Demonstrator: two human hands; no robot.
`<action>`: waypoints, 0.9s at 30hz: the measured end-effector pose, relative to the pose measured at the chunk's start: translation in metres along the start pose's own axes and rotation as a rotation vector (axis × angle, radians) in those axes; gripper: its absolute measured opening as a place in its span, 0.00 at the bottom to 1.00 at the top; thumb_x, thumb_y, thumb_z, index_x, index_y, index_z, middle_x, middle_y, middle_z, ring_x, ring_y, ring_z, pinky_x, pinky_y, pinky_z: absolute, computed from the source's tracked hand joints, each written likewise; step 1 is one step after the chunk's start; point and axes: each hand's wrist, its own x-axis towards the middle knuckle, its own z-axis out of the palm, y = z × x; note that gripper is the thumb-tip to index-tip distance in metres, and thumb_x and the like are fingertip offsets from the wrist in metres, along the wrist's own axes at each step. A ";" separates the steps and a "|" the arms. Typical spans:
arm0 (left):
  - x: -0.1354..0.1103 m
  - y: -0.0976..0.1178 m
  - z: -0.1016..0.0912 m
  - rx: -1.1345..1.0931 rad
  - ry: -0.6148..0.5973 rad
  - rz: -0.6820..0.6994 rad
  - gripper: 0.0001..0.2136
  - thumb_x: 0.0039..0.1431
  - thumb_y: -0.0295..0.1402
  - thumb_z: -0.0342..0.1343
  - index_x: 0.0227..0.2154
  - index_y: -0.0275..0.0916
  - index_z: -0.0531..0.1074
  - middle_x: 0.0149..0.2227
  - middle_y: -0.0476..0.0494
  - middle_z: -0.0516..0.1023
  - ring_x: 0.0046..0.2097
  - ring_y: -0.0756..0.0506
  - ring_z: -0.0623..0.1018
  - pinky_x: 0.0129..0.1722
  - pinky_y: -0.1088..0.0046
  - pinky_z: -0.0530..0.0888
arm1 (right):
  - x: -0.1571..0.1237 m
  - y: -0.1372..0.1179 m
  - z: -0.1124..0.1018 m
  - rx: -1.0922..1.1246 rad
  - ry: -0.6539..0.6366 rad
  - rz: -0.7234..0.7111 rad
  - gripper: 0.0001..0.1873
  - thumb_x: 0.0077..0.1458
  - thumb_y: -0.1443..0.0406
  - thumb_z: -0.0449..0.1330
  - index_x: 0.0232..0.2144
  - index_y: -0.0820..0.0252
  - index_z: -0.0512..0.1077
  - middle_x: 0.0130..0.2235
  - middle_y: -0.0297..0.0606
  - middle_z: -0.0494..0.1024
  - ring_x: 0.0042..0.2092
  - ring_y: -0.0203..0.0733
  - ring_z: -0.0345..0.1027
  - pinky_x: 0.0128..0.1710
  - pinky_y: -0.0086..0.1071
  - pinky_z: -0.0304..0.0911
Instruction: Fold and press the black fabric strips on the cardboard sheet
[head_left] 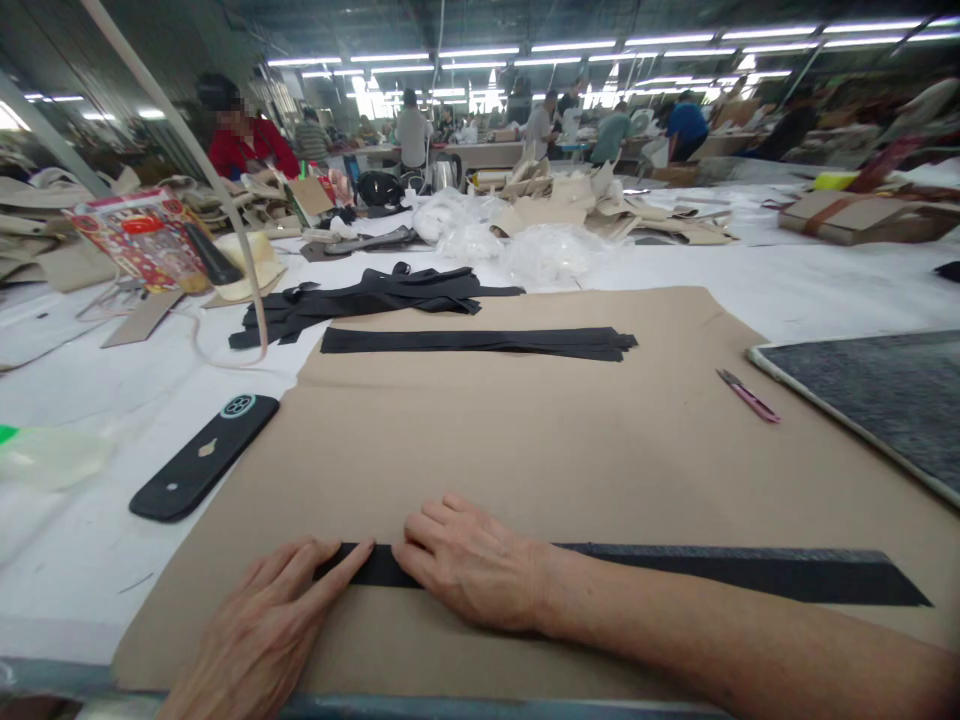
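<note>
A long black fabric strip (pixel 750 572) lies along the near edge of a tan cardboard sheet (pixel 525 430). My left hand (pixel 262 625) lies flat, its fingers stretched out and touching the strip's left end. My right hand (pixel 469 565) crosses over from the right and presses down on the strip beside the left hand, fingers curled flat on the fabric. Neither hand lifts the strip. A second stack of black strips (pixel 480 341) lies across the far part of the cardboard, and a loose heap of black strips (pixel 360 300) sits beyond it.
A black phone (pixel 202 460) lies left of the cardboard. Pink thread snips (pixel 748 396) rest on its right side, near a grey mat (pixel 885 395). A colourful packet (pixel 142 240), clear plastic bags (pixel 540 250) and cardboard pieces clutter the far table. Other people work at benches behind.
</note>
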 end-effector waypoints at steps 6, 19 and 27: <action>0.002 0.004 -0.002 0.075 -0.026 0.011 0.29 0.58 0.24 0.44 0.61 0.55 0.55 0.45 0.50 0.73 0.45 0.48 0.72 0.47 0.72 0.65 | -0.012 0.002 -0.009 0.013 -0.034 0.000 0.08 0.65 0.69 0.48 0.37 0.64 0.67 0.36 0.38 0.67 0.37 0.40 0.56 0.38 0.34 0.54; -0.005 0.002 0.006 0.183 -0.144 0.034 0.34 0.56 0.21 0.43 0.62 0.60 0.51 0.47 0.48 0.70 0.48 0.47 0.70 0.50 0.70 0.60 | -0.049 0.006 -0.021 -0.038 -0.047 0.017 0.07 0.64 0.69 0.50 0.38 0.63 0.67 0.35 0.37 0.67 0.36 0.40 0.56 0.36 0.35 0.52; -0.002 0.006 0.002 0.172 -0.198 -0.009 0.34 0.55 0.21 0.44 0.61 0.63 0.51 0.49 0.47 0.71 0.50 0.44 0.72 0.51 0.65 0.62 | -0.073 0.010 -0.026 -0.026 -0.048 0.036 0.08 0.65 0.69 0.47 0.40 0.64 0.66 0.35 0.37 0.67 0.36 0.40 0.56 0.37 0.35 0.50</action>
